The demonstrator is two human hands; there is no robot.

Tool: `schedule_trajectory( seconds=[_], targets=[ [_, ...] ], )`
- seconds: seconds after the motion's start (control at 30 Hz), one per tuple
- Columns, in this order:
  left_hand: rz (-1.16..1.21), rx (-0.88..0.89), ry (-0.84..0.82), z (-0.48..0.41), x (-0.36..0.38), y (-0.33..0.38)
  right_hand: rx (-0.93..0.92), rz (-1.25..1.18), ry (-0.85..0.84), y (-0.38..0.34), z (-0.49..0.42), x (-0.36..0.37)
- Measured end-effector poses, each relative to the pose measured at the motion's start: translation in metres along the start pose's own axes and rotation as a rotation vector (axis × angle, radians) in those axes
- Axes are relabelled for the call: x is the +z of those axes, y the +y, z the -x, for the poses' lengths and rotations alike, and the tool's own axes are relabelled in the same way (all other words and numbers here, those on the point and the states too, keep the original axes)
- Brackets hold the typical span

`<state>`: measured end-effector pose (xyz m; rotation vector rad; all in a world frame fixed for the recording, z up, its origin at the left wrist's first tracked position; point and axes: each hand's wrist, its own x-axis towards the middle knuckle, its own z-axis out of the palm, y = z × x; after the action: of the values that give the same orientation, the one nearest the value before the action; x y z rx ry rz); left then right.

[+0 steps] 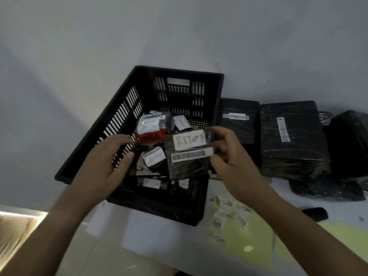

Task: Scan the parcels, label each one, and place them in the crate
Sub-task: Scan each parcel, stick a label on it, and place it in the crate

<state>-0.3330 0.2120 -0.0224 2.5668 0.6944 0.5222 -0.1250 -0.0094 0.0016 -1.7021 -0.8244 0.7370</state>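
The fingers [224,134] of my right hand [231,156] pinch the parcel [189,168] by its right edge only. So thin a grip could let it twist and land label-down, or snag the crate [173,214] rim. It hangs mid-frame, left of those fingers, over the crate. My left hand [107,162], fingers loosely spread, hovers at the crate's left wall.

I'm holding a small black plastic-wrapped parcel [189,168] over the black slatted plastic crate [123,108], my right hand [231,156] pinching its right edge. Its white handwritten RETURN label [189,142] and barcode strip [191,156] are facing me. Labelled parcels [152,126] are lying jumbled inside the crate, and stacked black wrapped parcels [292,136] are sitting just right of it.
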Motion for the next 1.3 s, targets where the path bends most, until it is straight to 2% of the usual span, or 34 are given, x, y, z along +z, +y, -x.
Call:
schedule_trajectory(
  seconds=[0.1, 0.2, 0.3, 0.43, 0.63, 0.93, 1.07, 1.23, 1.3],
  targets=[
    [-0.154, -0.04, -0.101, 0.0, -0.011, -0.059, 0.014, 0.384, -0.218, 0.001, -0.055, 0.039],
    [-0.201, -0.074, -0.2, 0.007, -0.006, -0.087, 0.167, 0.799, -0.5, 0.018, -0.104, 0.076],
    [-0.234, -0.076, -0.266, 0.009, 0.0, -0.096, 0.302, 0.953, -0.688, 0.041, -0.135, 0.101],
    [-0.245, -0.069, -0.303, 0.006, 0.001, -0.094, 0.405, 1.096, -0.764, 0.08, -0.156, 0.116],
    [-0.192, -0.042, -0.288, 0.008, 0.0, -0.095, 0.448, 1.172, -0.699, 0.115, -0.162, 0.123],
    [-0.135, -0.019, -0.248, 0.008, -0.004, -0.092, 0.372, 1.301, -0.698, 0.096, -0.15, 0.123],
    [-0.108, -0.043, -0.233, 0.008, -0.004, -0.091, 0.197, 1.244, -0.598, 0.063, -0.13, 0.11],
    [-0.057, -0.021, -0.234, 0.005, -0.002, -0.083, -0.232, 0.942, -0.264, 0.035, -0.07, 0.066],
    [0.014, 0.001, -0.218, 0.003, 0.006, -0.064, -0.277, 0.843, -0.162, 0.03, -0.043, 0.043]
  ],
)
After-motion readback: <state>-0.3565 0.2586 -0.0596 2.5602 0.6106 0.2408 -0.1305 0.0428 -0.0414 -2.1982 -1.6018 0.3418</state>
